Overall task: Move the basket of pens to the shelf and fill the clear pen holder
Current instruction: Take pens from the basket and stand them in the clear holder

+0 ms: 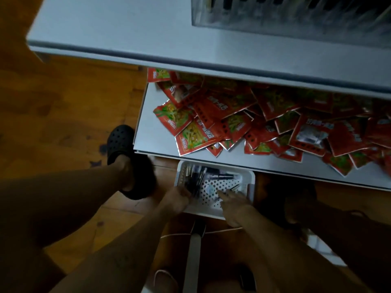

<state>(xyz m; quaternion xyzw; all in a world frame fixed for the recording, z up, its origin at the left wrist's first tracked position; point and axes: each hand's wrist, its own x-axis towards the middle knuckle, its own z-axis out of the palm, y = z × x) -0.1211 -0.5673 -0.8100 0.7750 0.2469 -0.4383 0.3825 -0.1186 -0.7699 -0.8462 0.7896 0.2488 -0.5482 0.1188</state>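
The basket (251,178) of pens (195,179) sits on the floor below the shelf (146,123). My left hand (176,198) and right hand (232,205) are on it, but it's too dim to tell whether they grip. I'd clasp both rims and lift level.

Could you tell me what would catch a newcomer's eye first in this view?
The heap of red snack packets sprawled over the lower white shelf catches the eye first. Just below its front edge sits a white perforated basket of dark pens, with the left hand and right hand both reaching into it. At the top right, a clear holder stands on the upper shelf.
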